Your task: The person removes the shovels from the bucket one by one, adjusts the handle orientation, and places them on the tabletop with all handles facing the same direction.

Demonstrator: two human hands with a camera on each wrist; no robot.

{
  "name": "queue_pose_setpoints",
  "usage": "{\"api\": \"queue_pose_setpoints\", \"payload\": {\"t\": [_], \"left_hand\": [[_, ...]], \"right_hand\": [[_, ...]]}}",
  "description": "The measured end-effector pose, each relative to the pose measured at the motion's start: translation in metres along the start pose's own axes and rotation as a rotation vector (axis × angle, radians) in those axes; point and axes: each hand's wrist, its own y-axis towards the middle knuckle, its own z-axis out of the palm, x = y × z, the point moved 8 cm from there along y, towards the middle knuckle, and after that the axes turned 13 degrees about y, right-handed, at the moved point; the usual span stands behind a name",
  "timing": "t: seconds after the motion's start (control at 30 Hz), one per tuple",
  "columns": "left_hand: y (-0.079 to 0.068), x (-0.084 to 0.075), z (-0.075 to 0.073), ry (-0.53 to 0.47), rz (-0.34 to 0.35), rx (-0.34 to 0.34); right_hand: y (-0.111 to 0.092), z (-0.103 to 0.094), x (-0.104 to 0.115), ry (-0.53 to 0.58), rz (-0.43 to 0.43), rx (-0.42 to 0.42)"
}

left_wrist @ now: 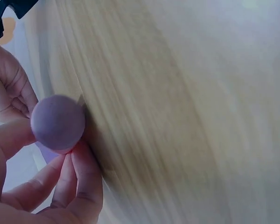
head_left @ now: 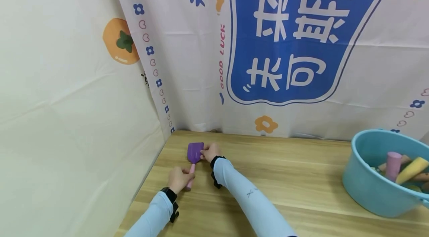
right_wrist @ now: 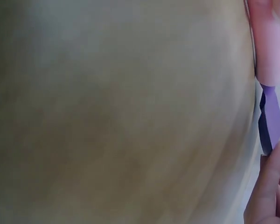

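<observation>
A toy spatula with a purple blade [head_left: 195,151] and a pink handle [head_left: 192,172] is at the table's far left, blade toward the back wall. My left hand [head_left: 178,179] grips the handle near its lower end; in the left wrist view the handle's round end [left_wrist: 58,122] sits between thumb and fingers. At the blade's right edge, my right hand [head_left: 211,152] pinches it with the fingertips. The right wrist view shows the blade [right_wrist: 272,121] nearly edge-on, with the right fingers [right_wrist: 269,179] on its far end.
A blue bucket [head_left: 366,192] stands at the right, holding a pink cylinder [head_left: 393,165], a yellow piece [head_left: 413,170] and other toy pieces. Behind the wooden table [head_left: 285,177] hangs a printed cloth [head_left: 201,110]; a plain pale cloth [head_left: 67,136] borders the left side.
</observation>
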Motion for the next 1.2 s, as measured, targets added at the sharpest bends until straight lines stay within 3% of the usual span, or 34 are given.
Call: {"api": "queue_pose_setpoints", "payload": {"t": [0.5, 0.57, 0.7, 0.77, 0.83, 0.93, 1.0, 1.1, 1.2], "left_hand": [[0.007, 0.005, 0.004, -0.026, -0.074, 0.022], [0.006, 0.005, 0.005, -0.026, -0.071, 0.023], [0.006, 0.004, 0.003, -0.030, -0.058, 0.016], [0.005, 0.002, 0.001, -0.027, -0.055, 0.017], [0.005, 0.001, -0.002, -0.012, -0.060, 0.025], [0.008, -0.005, -0.010, 0.024, -0.067, 0.037], [0.013, -0.014, -0.019, 0.062, -0.056, 0.044], [0.021, -0.035, -0.034, 0.119, 0.022, 0.035], [0.031, -0.064, -0.050, 0.147, 0.136, -0.011]], "right_hand": [[-0.003, 0.001, 0.000, 0.133, 0.088, 0.062], [0.005, 0.005, -0.008, 0.118, 0.123, 0.068], [0.037, 0.014, -0.039, 0.123, 0.039, 0.114], [0.041, 0.010, -0.038, 0.069, 0.018, 0.138], [0.041, 0.002, -0.028, -0.014, 0.007, 0.165], [0.012, -0.025, 0.028, -0.224, -0.010, 0.189], [0.002, -0.044, 0.059, -0.335, -0.109, 0.208], [-0.011, -0.075, 0.097, -0.491, -0.247, 0.223], [-0.021, -0.108, 0.124, -0.603, -0.289, 0.229]]}}
